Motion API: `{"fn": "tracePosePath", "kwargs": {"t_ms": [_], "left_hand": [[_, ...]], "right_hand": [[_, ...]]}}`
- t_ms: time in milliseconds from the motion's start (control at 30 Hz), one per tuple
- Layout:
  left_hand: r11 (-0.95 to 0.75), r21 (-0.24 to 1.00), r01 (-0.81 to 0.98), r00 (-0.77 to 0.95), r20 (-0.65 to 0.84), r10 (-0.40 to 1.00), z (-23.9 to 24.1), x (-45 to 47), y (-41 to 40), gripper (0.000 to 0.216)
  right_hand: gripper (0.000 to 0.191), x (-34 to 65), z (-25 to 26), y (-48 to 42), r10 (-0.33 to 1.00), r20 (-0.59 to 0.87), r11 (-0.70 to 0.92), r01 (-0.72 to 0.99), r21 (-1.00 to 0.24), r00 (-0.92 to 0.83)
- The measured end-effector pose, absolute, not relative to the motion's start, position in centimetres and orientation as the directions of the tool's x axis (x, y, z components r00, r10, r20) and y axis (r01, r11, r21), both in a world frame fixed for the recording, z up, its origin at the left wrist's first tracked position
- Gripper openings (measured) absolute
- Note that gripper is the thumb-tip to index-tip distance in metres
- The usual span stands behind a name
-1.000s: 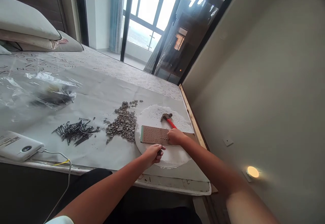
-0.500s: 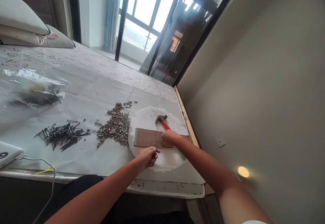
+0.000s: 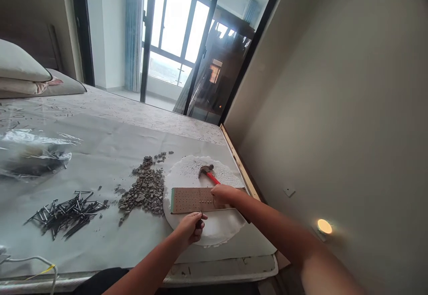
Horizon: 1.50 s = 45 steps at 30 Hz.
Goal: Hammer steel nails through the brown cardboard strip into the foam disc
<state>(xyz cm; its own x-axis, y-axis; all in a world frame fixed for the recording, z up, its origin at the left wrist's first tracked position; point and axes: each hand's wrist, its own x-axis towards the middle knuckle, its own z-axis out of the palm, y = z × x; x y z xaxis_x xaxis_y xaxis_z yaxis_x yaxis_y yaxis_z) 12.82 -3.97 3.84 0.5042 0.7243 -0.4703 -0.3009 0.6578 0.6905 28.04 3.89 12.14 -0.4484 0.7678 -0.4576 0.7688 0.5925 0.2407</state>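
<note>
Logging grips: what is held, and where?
Left hand pinches a small dark item, too small to name. Right hand lies on the board; any grip on the hammer cannot be told.

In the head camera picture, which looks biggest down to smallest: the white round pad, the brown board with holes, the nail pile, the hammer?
1. white round pad
2. brown board and nail pile: they look about alike, so I won't rank them
3. hammer, smallest, though the right hand hides part of its handle
</note>
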Motion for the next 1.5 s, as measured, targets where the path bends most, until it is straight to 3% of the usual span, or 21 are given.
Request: {"fn": "tracePosePath", "kwargs": {"t_ms": [267,333,500,600,767,933,1200,1500], "left_hand": [[0.671,0.662,-0.332,0.453,-0.512,0.730,3.9,12.9,-3.7,0.013],[0.667,0.652,-0.361,0.461,-0.497,0.735,4.1,12.9,-3.8,0.012],[0.652,0.666,-0.362,0.549,-0.413,0.727,5.0,12.9,-4.1,0.014],[0.640,0.690,-0.339,0.598,-0.367,0.713,5.3,13.0,-4.3,0.014],[0.654,0.662,-0.366,0.603,-0.367,0.708,4.9,12.7,-4.4,0.014],[0.642,0.684,-0.346,0.577,-0.385,0.721,4.6,12.0,-4.3,0.021],[0.638,0.693,-0.336,0.569,-0.391,0.723,4.9,12.3,-4.4,0.016],[0.653,0.667,-0.358,0.540,-0.423,0.728,4.7,12.6,-4.0,0.014]], "right_hand": [[0.029,27.4,15.8,3.3,0.815,-0.284,0.556,0.820,0.136,-0.505],[0.024,27.4,17.2,2.8,0.779,-0.327,0.580,0.813,0.050,-0.535],[0.018,27.1,16.9,0.5,0.568,-0.537,0.548,0.774,-0.317,-0.623],[0.018,27.0,14.9,-1.0,0.591,-0.499,0.486,0.774,-0.406,-0.633],[0.018,27.5,13.6,-1.7,0.709,-0.217,0.618,0.739,-0.268,-0.672],[0.025,29.4,13.4,-0.1,0.870,-0.045,0.492,0.871,0.007,-0.491],[0.021,29.4,9.1,1.0,0.861,-0.128,0.509,0.832,0.223,-0.493],[0.023,29.4,7.9,1.2,0.787,-0.168,0.613,0.724,0.316,-0.594]]}}
